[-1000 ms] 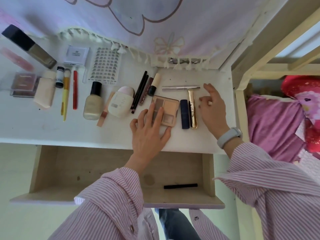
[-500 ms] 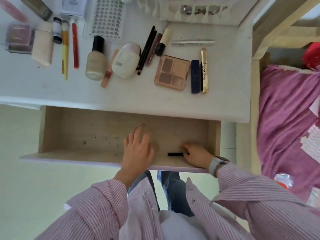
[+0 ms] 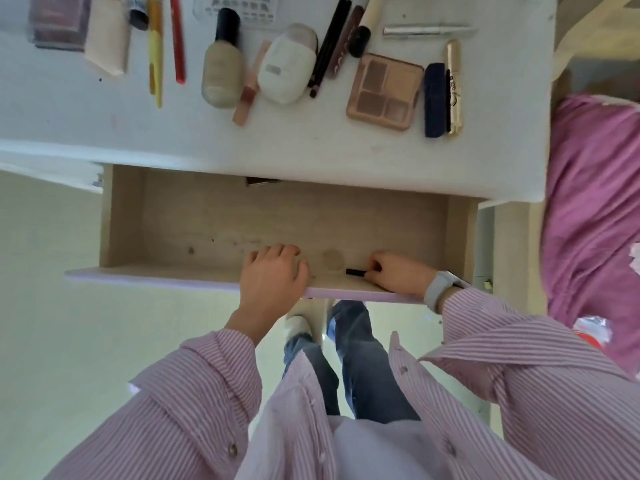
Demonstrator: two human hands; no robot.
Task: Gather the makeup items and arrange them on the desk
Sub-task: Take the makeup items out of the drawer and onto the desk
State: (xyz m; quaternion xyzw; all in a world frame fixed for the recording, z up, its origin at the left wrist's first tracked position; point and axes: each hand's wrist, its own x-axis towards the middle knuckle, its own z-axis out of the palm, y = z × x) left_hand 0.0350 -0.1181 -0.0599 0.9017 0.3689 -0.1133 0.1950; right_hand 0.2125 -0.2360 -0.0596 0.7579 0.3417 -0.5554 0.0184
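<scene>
Retrieval step: right hand (image 3: pixel 394 273) fingers pinch the black pencil (image 3: pixel 356 271) in the drawer (image 3: pixel 294 216) at lower centre, left hand (image 3: pixel 273 278) resting loosely curled on its front; next, lifting it to the desk (image 3: pixel 294 147) above.

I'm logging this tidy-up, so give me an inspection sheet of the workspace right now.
Surface: white desk, drawer pulled open below.
Job's things: eyeshadow palette, foundation bottle and pencils lined up on desk; black pencil in drawer.
Clutter: nothing seen.
Hands: left hand rests on drawer front; right hand pinches the black pencil.
Cables: nothing seen.
Surroundings: purple bedding at right.
</scene>
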